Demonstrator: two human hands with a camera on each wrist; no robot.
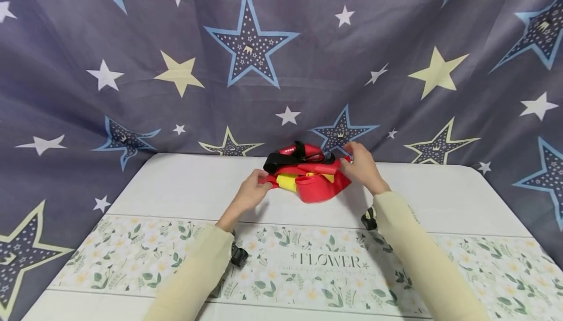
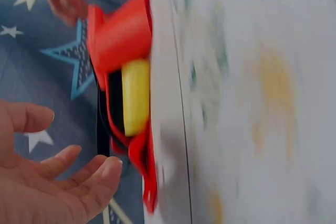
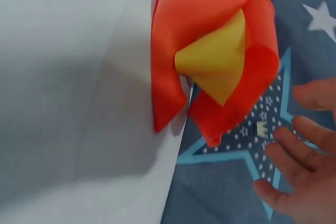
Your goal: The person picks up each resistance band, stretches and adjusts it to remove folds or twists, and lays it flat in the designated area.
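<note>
A heap of folded flat red bands (image 1: 318, 190), yellow bands (image 1: 287, 182) and a black strap (image 1: 278, 161) lies on the white table near its back edge. My left hand (image 1: 251, 193) is at the left end of the heap. In the left wrist view its fingers (image 2: 97, 184) are loosely bent and grip nothing, just beside a red band end (image 2: 149, 187). On the other side, my right hand (image 1: 362, 167) is near the right end. The right wrist view shows its fingers (image 3: 296, 153) spread, apart from the red and yellow folds (image 3: 215, 59). The heap's underside is hidden.
A dark curtain with stars (image 1: 286, 57) hangs right behind the table (image 1: 184, 184). Across the table runs a flowered strip (image 1: 145, 252) with the word FLOWER. Black wrist devices (image 1: 239, 255) sit at both cuffs.
</note>
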